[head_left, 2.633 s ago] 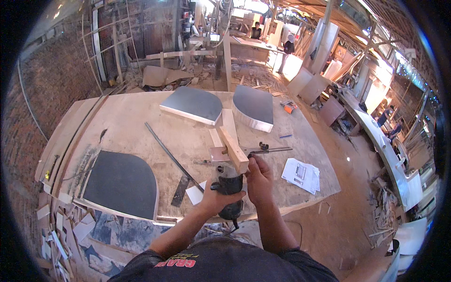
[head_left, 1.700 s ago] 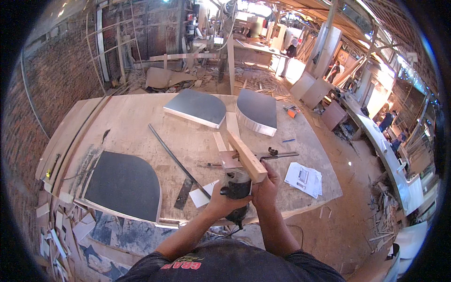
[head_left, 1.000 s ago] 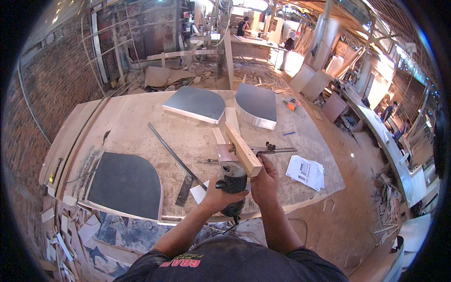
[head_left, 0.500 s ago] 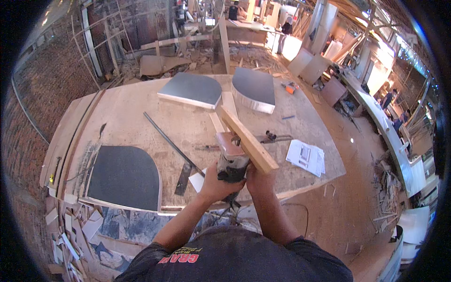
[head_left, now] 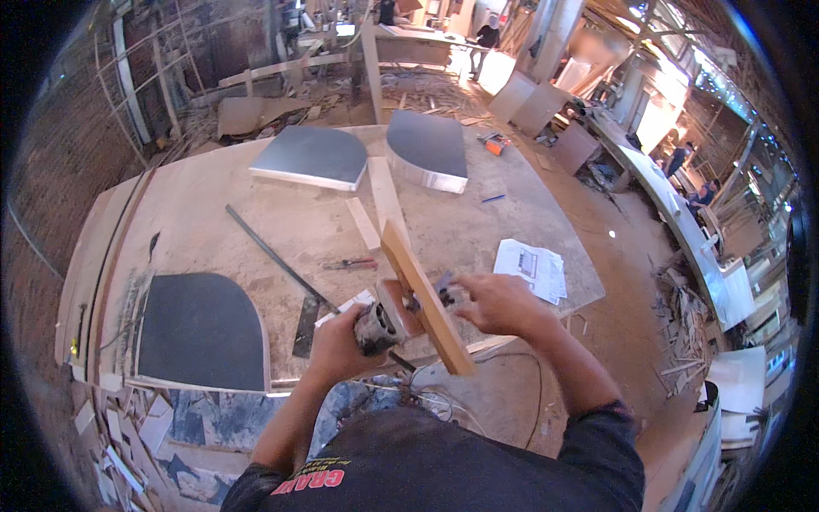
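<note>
My left hand [head_left: 339,343] grips the dark body of a router [head_left: 374,331] over the near edge of a plywood worktable [head_left: 196,213]. Against the router's brownish base plate [head_left: 397,303] is a long pale wooden strip [head_left: 426,307], tilted diagonally. My right hand [head_left: 488,305] is at the strip's right side, fingers curled at small dark fittings [head_left: 447,296] too blurred to make out fully. A red-handled tool [head_left: 351,264] lies just beyond the router, with a thin dark bar [head_left: 269,243] to the left.
Three dark curved panels [head_left: 303,158] [head_left: 426,141] [head_left: 196,333], loose boards [head_left: 384,192], papers [head_left: 525,269] and an orange tool [head_left: 493,143] occupy the table. A cable [head_left: 537,401] trails below. Offcuts [head_left: 124,435] pile lower left. A long right-hand bench [head_left: 674,222] and co-workers [head_left: 486,34] [head_left: 678,159] stand beyond.
The router and wooden strip have turned and come nearer, more tilted. My left hand has moved left with the router; my right hand has shifted out from beneath the strip to its right side.
</note>
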`<state>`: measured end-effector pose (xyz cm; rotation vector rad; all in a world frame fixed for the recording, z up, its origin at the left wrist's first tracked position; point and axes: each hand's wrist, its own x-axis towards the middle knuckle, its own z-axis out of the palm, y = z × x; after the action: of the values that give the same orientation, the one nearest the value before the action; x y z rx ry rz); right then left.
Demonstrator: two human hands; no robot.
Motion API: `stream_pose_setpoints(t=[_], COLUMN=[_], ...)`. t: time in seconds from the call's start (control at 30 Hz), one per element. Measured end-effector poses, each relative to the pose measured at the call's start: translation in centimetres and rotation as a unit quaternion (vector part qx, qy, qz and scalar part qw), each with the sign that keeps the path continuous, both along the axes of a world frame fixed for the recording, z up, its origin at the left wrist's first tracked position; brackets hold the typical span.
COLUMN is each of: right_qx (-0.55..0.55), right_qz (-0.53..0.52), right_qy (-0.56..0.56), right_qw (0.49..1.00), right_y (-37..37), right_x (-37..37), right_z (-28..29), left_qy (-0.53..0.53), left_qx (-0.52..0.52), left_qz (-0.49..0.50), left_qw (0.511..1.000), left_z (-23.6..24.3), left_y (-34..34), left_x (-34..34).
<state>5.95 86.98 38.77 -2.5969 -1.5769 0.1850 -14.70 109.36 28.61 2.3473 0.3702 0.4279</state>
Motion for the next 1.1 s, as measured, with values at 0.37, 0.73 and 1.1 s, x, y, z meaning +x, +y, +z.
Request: stream_pose_setpoints(t=[0.37, 0.73, 1.1], right_qx=[-0.328, -0.177, -0.252], right_qz=[0.132, 0.124, 0.197], right_qy=[-0.066, 0.016, -0.13], right_qw=[0.933, 0.976, 0.939], right_y=[2.7, 1.9, 1.5], right_x=[0.5, 3.7, 3.7], right_z=[-3.4, -6.7, -3.9], left_qy=[-0.009, -0.051, -0.052], left_qx=[0.032, 0.078, -0.042], left_qz=[-0.053, -0.039, -0.022], left_qw=[0.998, 0.995, 0.998], left_z=[-3.0, -3.9, -3.8], left_y=[-2.9, -3.6, -3.9], left_x=[0.1, 0.5, 0.7])
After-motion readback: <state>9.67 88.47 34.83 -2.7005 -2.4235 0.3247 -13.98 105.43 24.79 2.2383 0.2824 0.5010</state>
